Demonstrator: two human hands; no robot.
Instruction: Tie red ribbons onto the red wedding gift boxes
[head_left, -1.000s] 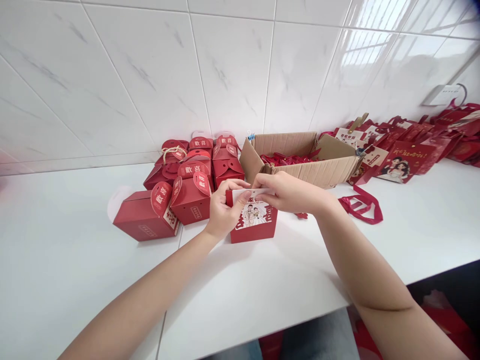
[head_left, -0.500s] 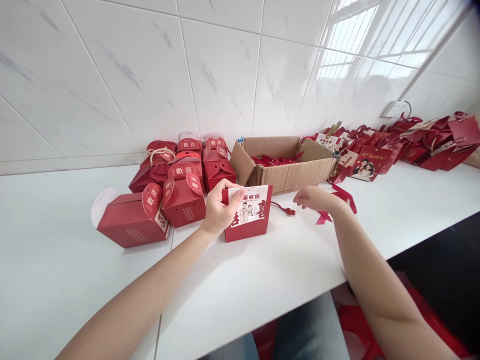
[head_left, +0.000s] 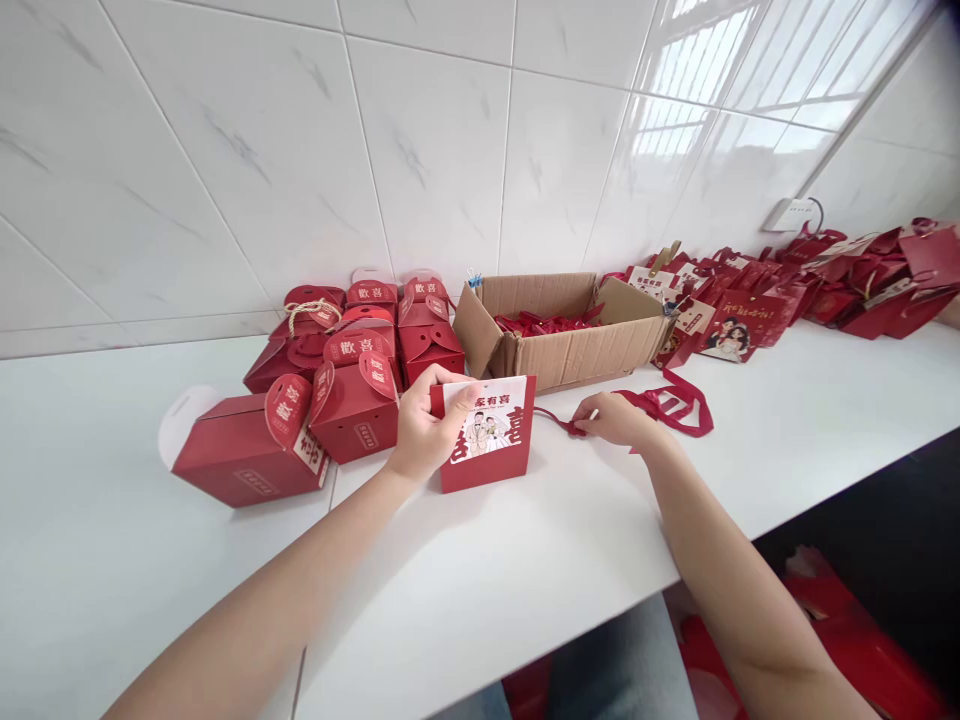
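Note:
A small red gift box (head_left: 487,440) with a white picture of a couple on its front stands on the white counter (head_left: 525,560). My left hand (head_left: 424,425) grips its upper left edge, thumb on the front. My right hand (head_left: 611,420) rests on the counter just right of the box, fingers pinched on the end of a thin red ribbon (head_left: 559,420) that runs from the box. A looped red ribbon (head_left: 675,405) lies just beyond that hand.
Several folded red gift boxes (head_left: 352,360) stand to the left against the tiled wall. An open cardboard carton (head_left: 570,345) holding red ribbons sits behind. A heap of flat red bags (head_left: 795,295) fills the far right. The counter's front edge is near my lap.
My right hand left the top of the box, swung right, then came back left and pinched the thin ribbon's end. The left hand kept hold of the box, which shifted slightly left.

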